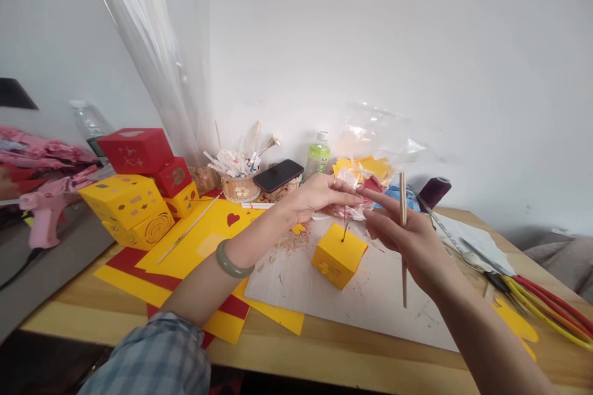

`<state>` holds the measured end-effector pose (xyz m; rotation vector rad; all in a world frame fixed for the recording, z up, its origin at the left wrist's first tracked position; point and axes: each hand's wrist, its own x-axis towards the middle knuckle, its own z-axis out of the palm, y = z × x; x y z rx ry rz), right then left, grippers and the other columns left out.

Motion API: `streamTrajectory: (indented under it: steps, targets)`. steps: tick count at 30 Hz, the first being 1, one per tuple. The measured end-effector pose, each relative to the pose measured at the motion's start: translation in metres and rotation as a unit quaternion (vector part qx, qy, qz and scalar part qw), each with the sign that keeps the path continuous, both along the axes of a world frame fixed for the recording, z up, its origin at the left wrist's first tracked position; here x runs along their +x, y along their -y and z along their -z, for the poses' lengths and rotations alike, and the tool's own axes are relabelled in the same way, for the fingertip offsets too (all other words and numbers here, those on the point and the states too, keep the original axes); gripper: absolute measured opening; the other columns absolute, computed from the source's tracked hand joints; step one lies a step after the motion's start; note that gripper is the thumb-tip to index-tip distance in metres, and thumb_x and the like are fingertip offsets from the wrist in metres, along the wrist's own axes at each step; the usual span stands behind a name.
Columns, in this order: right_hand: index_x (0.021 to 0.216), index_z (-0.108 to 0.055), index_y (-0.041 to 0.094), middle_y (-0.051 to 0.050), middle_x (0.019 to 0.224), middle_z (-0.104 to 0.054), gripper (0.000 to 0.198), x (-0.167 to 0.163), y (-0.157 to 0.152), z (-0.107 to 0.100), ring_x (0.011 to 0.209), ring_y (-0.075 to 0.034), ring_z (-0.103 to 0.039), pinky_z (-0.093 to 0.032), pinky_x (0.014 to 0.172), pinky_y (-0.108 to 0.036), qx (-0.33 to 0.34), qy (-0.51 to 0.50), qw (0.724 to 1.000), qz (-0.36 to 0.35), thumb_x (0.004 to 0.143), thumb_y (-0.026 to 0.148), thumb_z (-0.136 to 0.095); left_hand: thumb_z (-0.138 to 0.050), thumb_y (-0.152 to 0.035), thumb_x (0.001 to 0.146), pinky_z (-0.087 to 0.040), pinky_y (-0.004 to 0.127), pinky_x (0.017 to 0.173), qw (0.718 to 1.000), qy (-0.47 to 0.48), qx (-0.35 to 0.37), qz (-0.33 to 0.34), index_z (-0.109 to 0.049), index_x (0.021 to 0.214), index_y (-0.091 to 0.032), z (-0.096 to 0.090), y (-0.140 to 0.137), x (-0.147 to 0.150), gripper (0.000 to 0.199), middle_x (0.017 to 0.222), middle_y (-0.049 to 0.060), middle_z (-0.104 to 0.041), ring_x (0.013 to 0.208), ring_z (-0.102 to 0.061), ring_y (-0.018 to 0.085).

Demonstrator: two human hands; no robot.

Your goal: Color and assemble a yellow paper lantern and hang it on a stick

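A small yellow paper cube (340, 259) hangs or rests just over the white board (287, 284), tilted; I cannot tell whether it touches. From a hole in its top rises a dark string (345, 228). Above it my left hand (322, 194), with a jade-coloured bangle on the wrist, has its fingers pressed together at the string's upper part. My right hand (403, 231) is partly closed around a thin wooden stick (403, 197) held upright. Its fingertips reach toward the left hand, close to the string.
At left are stacked red boxes (134, 151), yellow boxes (123, 203) and a pink glue gun (41, 216). Along the wall stand a basket of paper sticks (239, 182), a phone (278, 175) and a bottle (319, 154). Scissors (546, 302) and a thread spool (434, 191) lie right.
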<state>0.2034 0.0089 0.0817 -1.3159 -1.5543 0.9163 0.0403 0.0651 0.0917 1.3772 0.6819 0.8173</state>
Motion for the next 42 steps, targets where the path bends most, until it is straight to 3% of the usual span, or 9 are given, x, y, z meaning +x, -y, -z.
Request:
streamTrajectory:
  steps: [5, 12, 17, 20, 25, 28, 31, 35, 42]
  targets:
    - [0.093, -0.064, 0.017, 0.006, 0.052, -0.033, 0.032, 0.013, -0.011, 0.004, 0.046, -0.008, -0.027, -0.018, 0.045, -0.025, 0.026, -0.029, 0.998, 0.041, 0.074, 0.043, -0.062, -0.069, -0.016, 0.069, -0.035, 0.019, 0.048, 0.999, 0.004, 0.029, -0.034, -0.063, 0.071, -0.011, -0.001, -0.001, 0.000, 0.008, 0.067, 0.001, -0.059, 0.053, -0.052, 0.005]
    - [0.114, -0.056, 0.017, 0.005, 0.064, -0.044, 0.050, 0.007, -0.020, 0.019, 0.055, -0.011, -0.040, -0.028, 0.049, -0.025, -0.038, 0.068, 0.996, -0.044, 0.072, 0.043, -0.063, -0.067, -0.015, 0.070, -0.034, 0.019, 0.048, 0.999, 0.014, 0.005, -0.031, -0.063, 0.075, -0.010, 0.001, -0.004, 0.001, 0.008, 0.067, 0.001, -0.060, 0.051, -0.048, 0.004]
    - [0.107, -0.061, 0.017, 0.001, 0.069, -0.054, 0.040, -0.001, -0.020, 0.036, 0.065, -0.015, -0.050, -0.036, 0.057, -0.027, -0.072, 0.097, 0.990, -0.074, 0.073, 0.038, -0.062, -0.065, -0.011, 0.070, -0.027, 0.017, 0.041, 0.999, 0.039, -0.016, -0.031, -0.061, 0.068, -0.009, -0.003, -0.004, -0.001, 0.005, 0.054, -0.003, -0.052, 0.042, -0.039, 0.001]
    - [0.099, -0.062, 0.017, 0.001, 0.067, -0.052, 0.031, -0.002, -0.016, 0.040, 0.058, -0.012, -0.045, -0.033, 0.052, -0.025, -0.072, 0.106, 0.988, -0.088, 0.080, 0.041, -0.054, -0.064, -0.011, 0.072, -0.026, 0.017, 0.040, 0.998, 0.039, -0.017, -0.043, -0.060, 0.069, -0.009, -0.003, -0.006, -0.003, 0.005, 0.054, -0.003, -0.052, 0.041, -0.039, 0.001]
    - [0.086, -0.055, 0.018, 0.006, 0.055, -0.033, 0.043, 0.012, -0.014, 0.042, 0.049, -0.011, -0.032, -0.027, 0.049, -0.025, -0.026, 0.115, 0.991, -0.065, 0.089, 0.053, -0.031, -0.062, -0.015, 0.074, -0.030, 0.016, 0.043, 0.996, 0.006, 0.054, -0.072, -0.061, 0.076, -0.010, 0.003, -0.011, -0.005, 0.006, 0.066, 0.001, -0.062, 0.045, -0.043, 0.001]
    - [0.069, -0.043, 0.020, 0.005, 0.058, -0.035, 0.042, 0.024, -0.020, 0.041, 0.053, -0.011, -0.032, -0.028, 0.051, -0.026, 0.024, 0.127, 0.992, -0.013, 0.090, 0.053, -0.025, -0.060, -0.019, 0.075, -0.032, 0.017, 0.046, 0.993, -0.013, 0.093, -0.069, -0.061, 0.077, -0.011, 0.006, -0.013, -0.006, 0.008, 0.067, 0.002, -0.063, 0.050, -0.048, 0.004]
    - [0.066, -0.041, 0.021, 0.004, 0.061, -0.040, 0.036, 0.030, -0.031, 0.039, 0.055, -0.012, -0.035, -0.028, 0.053, -0.026, 0.059, 0.147, 0.987, 0.012, 0.088, 0.049, -0.037, -0.058, -0.021, 0.076, -0.033, 0.017, 0.048, 0.992, -0.023, 0.115, -0.047, -0.061, 0.076, -0.011, 0.007, -0.014, -0.006, 0.010, 0.065, 0.002, -0.062, 0.053, -0.049, 0.005]
    - [0.069, -0.051, 0.020, 0.003, 0.059, -0.042, 0.027, 0.025, -0.042, 0.033, 0.055, -0.012, -0.036, -0.026, 0.052, -0.026, 0.090, 0.165, 0.982, -0.005, 0.081, 0.044, -0.053, -0.059, -0.023, 0.075, -0.034, 0.017, 0.049, 0.991, -0.031, 0.125, -0.045, -0.061, 0.076, -0.012, 0.006, -0.015, -0.006, 0.011, 0.065, 0.001, -0.062, 0.053, -0.048, 0.005]
    - [0.070, -0.054, 0.018, 0.002, 0.064, -0.048, 0.029, 0.020, -0.041, 0.026, 0.057, -0.011, -0.039, -0.028, 0.050, -0.025, 0.126, 0.123, 0.982, -0.066, 0.081, 0.045, -0.054, -0.061, -0.025, 0.073, -0.033, 0.017, 0.046, 0.991, -0.028, 0.118, -0.058, -0.063, 0.075, -0.013, 0.004, -0.014, -0.008, 0.012, 0.064, -0.001, -0.061, 0.049, -0.046, 0.003]
